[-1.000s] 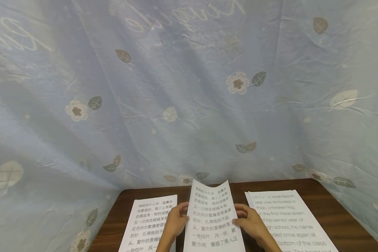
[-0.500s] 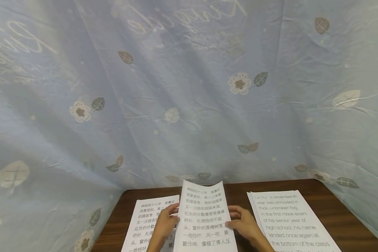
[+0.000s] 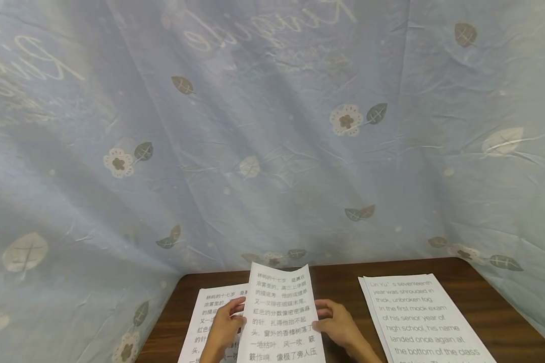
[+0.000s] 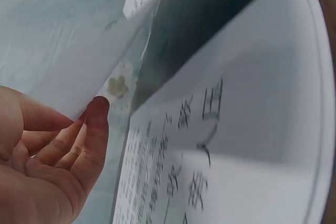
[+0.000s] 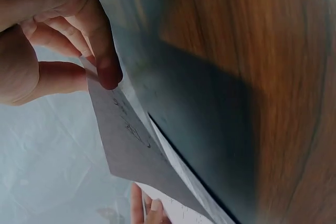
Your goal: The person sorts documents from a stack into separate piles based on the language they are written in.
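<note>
Between both hands a sheet of paper (image 3: pixel 279 317) printed with Chinese characters is held up off the table, its top edge sagging in the middle. My left hand (image 3: pixel 227 322) pinches its left edge between thumb and fingers, as the left wrist view also shows. On the opposite edge, my right hand (image 3: pixel 338 322) pinches the sheet; in the right wrist view the thumb and index finger (image 5: pixel 107 61) meet at the paper. Behind the left hand lies a stack of Chinese-printed paper (image 3: pixel 204 307), partly covered by the held sheet and the hand.
A stack of English-printed paper (image 3: pixel 424 317) lies on the right of the dark brown wooden table (image 3: pixel 345 282), its sheets slightly misaligned. A pale blue curtain (image 3: pixel 272 201) with leaves and flowers hangs behind the table's far edge.
Both hands have carried the held sheet leftward, and it now overlaps more of the left stack. The right stack has stayed in place on the table.
</note>
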Action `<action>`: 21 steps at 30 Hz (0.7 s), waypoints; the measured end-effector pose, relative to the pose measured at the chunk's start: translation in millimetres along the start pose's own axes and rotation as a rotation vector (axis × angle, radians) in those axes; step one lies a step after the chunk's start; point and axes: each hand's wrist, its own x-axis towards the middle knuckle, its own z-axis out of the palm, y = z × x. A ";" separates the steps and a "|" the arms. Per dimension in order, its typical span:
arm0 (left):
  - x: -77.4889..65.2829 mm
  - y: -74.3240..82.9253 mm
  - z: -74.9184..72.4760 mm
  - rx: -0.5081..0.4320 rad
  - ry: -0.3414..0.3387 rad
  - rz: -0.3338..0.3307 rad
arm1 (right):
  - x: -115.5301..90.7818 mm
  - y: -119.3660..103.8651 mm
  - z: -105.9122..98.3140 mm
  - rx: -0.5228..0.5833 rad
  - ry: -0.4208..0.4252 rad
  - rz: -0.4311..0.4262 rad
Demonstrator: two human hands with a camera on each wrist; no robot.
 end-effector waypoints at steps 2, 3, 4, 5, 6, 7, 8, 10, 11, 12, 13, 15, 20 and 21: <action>-0.9 -3.1 -5.9 0.005 0.008 -0.009 | 1.5 -1.7 6.3 0.018 -0.011 -0.004; -1.5 -4.7 -8.7 0.007 0.013 -0.013 | 2.3 -2.0 9.4 0.025 -0.014 -0.009; -2.0 -6.4 -11.4 0.007 0.019 -0.017 | 3.2 -2.4 12.4 0.033 -0.017 -0.015; -2.4 -8.0 -14.1 0.003 0.024 -0.020 | 4.2 -2.6 15.3 0.043 -0.017 -0.020; -2.8 -9.6 -16.7 0.000 0.028 -0.023 | 5.3 -2.4 18.0 0.054 -0.016 -0.025; -3.2 -11.4 -19.2 -0.002 0.033 -0.024 | 6.4 -1.9 20.7 0.063 -0.016 -0.027; -3.7 -12.9 -21.9 -0.005 0.039 -0.024 | 7.4 -1.3 23.2 0.068 -0.018 -0.027; -5.0 -15.7 -27.0 -0.013 0.047 -0.028 | 9.3 0.2 27.8 0.096 -0.028 -0.025; -5.7 -17.0 -29.4 -0.014 0.051 -0.028 | 10.1 1.2 30.0 0.117 -0.037 -0.023; -6.1 -18.3 -32.0 -0.010 0.056 -0.028 | 10.9 2.3 32.1 0.134 -0.048 -0.022; -6.5 -19.6 -34.5 -0.008 0.062 -0.032 | 11.7 3.4 34.3 0.154 -0.060 -0.022; -7.6 -21.5 -39.5 -0.010 0.074 -0.040 | 13.2 5.4 38.4 0.203 -0.084 -0.023; -9.0 -28.3 -50.8 -0.030 0.090 -0.054 | 17.6 9.9 47.7 0.257 -0.115 -0.005; -9.5 -29.4 -52.9 -0.030 0.092 -0.055 | 18.5 10.7 49.8 0.266 -0.117 0.000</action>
